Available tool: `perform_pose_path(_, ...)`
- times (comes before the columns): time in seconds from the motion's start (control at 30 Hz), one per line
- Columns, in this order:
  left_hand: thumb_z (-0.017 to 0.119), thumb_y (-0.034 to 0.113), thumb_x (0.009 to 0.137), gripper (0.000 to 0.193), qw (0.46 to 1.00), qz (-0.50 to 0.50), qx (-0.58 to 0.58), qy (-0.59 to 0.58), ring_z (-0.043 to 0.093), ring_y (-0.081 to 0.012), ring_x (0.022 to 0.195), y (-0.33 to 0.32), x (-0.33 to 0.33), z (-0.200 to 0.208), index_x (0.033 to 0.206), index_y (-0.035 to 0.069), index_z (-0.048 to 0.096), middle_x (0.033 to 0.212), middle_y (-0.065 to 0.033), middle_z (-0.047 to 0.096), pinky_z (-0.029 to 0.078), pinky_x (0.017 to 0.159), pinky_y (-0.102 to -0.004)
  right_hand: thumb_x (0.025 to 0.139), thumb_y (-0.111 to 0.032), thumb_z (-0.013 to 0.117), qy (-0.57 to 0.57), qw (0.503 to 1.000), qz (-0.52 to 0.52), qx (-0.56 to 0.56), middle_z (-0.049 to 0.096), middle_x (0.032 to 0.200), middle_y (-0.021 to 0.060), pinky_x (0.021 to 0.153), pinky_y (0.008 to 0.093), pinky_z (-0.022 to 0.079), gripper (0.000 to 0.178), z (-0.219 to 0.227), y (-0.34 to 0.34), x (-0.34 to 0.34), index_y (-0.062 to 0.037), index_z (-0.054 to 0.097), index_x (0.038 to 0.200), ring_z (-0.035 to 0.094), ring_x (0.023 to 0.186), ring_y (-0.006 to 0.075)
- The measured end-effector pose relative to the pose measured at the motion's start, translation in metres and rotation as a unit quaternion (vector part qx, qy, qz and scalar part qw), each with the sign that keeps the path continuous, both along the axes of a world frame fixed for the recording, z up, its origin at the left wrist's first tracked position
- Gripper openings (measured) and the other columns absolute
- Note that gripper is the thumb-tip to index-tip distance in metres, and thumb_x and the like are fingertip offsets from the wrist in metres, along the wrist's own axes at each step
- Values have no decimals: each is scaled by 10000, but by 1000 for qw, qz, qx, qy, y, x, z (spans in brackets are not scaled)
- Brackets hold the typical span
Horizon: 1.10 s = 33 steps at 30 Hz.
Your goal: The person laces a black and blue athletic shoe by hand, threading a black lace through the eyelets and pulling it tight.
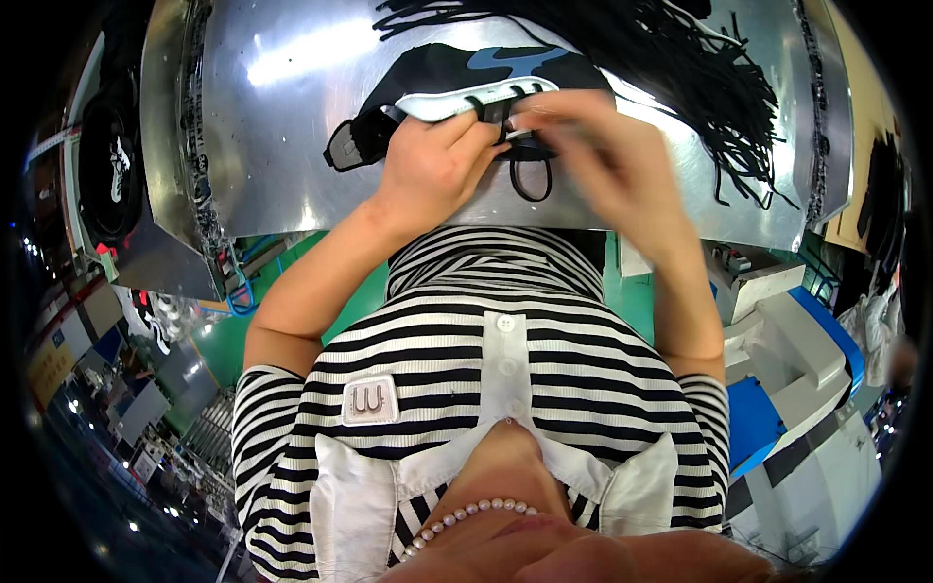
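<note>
Centrally, one black shoe upper (418, 73), curved blue-grey side mark, on the metal tabletop (282, 146) near its front edge. White eyelet strip (437, 102), facing the wearer; left hand (428, 160) closed on it. Right hand (617, 155), fingers bent, beside the eyelets; blurred, so whether it grips cannot be told. One black lace (533, 200), looped below the strip. Beyond, to the right: one bundle of black cords (671, 68), loose ends fanned. Below: green floor (632, 303).

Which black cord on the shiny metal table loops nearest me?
The thin black looped cord on your side of the black, white and blue shoe upper; the other black cords lie bunched beyond it, toward your right.
</note>
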<state>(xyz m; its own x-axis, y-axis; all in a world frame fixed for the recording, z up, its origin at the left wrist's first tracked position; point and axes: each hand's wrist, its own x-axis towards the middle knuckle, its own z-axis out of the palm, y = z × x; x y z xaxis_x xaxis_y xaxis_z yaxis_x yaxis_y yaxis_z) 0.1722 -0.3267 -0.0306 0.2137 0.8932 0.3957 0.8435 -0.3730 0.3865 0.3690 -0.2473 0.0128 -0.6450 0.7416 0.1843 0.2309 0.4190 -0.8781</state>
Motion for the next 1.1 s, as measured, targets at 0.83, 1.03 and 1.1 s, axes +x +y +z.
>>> perform_pose_path(0.83, 791, 77, 662, 243, 997, -64, 46, 5, 545, -225, 684, 2, -4, -2, 871, 54, 669, 721, -47, 529, 428, 604, -348, 816, 23, 689, 193, 962, -10, -192, 705, 891, 62, 757, 262, 554, 148, 4, 46, -17, 24, 701, 963, 672, 828, 123)
perform_pose_path(1.03, 739, 128, 697, 161, 996, -70, 55, 26, 527, -197, 699, 4, -4, 1, 821, 81, 649, 710, -16, 497, 383, 608, -331, 779, 80, 733, 189, 956, -71, -213, 669, 843, 23, 737, 221, 512, 200, 13, 65, -3, 9, 688, 961, 622, 790, 82)
perform_pose_path(1.1, 735, 127, 705, 153, 995, -74, 56, 29, 528, -192, 705, 4, -6, 1, 824, 82, 650, 711, -15, 499, 384, 613, -329, 796, 56, 732, 195, 940, -132, -245, 647, 778, 0, 570, 171, 422, 170, 14, 57, -2, -18, 691, 944, 542, 640, 30)
